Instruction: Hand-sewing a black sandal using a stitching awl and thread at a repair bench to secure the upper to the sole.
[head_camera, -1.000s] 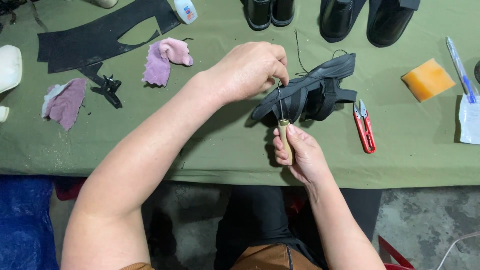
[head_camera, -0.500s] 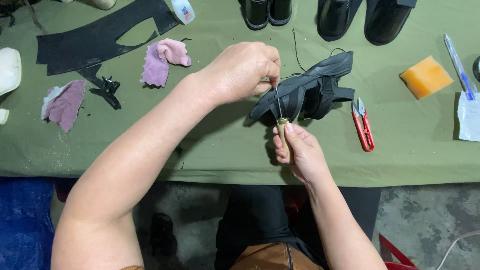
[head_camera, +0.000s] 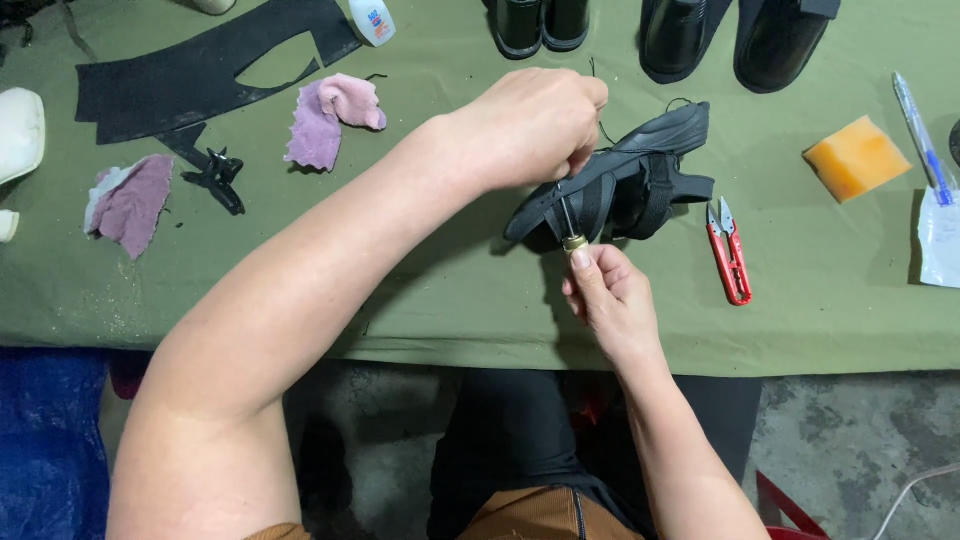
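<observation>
On the green cloth table (head_camera: 420, 300): my two hands at one black strapped sandal (head_camera: 640, 165).
My left hand (head_camera: 535, 125) is closed, fingertips pinched at the sandal's straps near a dark thread; my right hand (head_camera: 610, 300) is wrapped shut around an awl (head_camera: 570, 228), brass collar up, its needle at the strap. Just right of the sandal: one pair of red thread snips (head_camera: 728, 250). Further right: one orange sponge (head_camera: 857, 157), one blue pen (head_camera: 918, 125). Left: two pink rags (head_camera: 330, 118), one black cut-out sheet (head_camera: 190, 70). Far edge: one small white bottle (head_camera: 372, 20), dark shoes (head_camera: 735, 35). Below the table, grey concrete floor (head_camera: 850, 440).
</observation>
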